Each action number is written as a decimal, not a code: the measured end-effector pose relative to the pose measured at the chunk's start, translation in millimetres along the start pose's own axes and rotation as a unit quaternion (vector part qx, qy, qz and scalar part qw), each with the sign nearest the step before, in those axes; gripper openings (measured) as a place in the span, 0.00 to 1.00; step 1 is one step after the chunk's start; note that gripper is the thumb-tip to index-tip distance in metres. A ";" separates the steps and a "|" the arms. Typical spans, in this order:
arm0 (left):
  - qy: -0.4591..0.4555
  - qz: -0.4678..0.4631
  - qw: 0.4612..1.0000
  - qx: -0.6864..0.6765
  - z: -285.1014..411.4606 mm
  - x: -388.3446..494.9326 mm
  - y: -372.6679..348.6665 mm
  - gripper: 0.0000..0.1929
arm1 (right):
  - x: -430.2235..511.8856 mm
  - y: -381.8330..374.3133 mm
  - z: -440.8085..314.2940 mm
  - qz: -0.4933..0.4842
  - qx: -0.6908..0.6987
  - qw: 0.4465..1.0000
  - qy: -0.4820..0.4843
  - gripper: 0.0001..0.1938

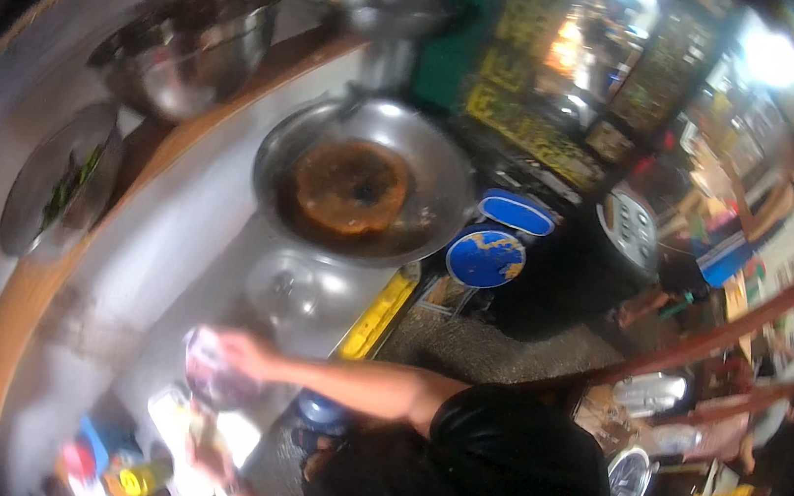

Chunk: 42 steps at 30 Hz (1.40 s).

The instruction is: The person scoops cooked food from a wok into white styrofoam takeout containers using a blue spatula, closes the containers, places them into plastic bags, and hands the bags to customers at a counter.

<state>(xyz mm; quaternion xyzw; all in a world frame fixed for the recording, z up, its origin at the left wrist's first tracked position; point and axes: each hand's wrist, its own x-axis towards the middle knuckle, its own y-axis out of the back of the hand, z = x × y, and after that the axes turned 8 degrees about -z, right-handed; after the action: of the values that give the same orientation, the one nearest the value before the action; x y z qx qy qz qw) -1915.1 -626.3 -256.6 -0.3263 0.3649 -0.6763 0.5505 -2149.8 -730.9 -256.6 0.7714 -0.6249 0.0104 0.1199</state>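
Observation:
My right hand grips a blurred, translucent pinkish item, which looks like a plastic bag, over the metal counter. Nearer the bottom, my left hand is over a bright white sheet or tray; blur hides whether its fingers hold the small pale thing there. A wristband is on the left wrist. Beyond my right hand lies a shiny round metal lid or bowl. Above that sits a large metal wok with brown liquid in it.
On an orange-brown ledge stand a deep steel bowl and a bowl with green leaves. A yellow-lidded container is at bottom left. A yellow strip edges the counter. Another person is at the far right.

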 end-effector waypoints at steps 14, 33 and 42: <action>0.038 0.015 0.996 -0.079 129.5 -32.2 142.9 0.29 | 0.5 -271.2 -9.6 -0.030 0.206 0.976 -0.068 0.03; 0.232 -0.184 0.932 -0.208 423.9 -22.7 389.1 0.31 | 96.5 -585.0 -61.2 -0.250 -0.342 0.906 -0.025 0.05; 0.157 -0.037 0.986 0.043 500.3 -6.1 404.0 0.17 | 111.0 -627.9 -62.0 -0.155 -0.047 0.972 -0.170 0.19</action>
<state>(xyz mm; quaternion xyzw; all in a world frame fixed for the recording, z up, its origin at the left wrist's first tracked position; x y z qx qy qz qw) -1287.6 -739.0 -340.9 -0.2055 0.4047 -0.7540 0.4747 -1510.4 -705.9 -286.0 0.8428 -0.5087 -0.1689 0.0486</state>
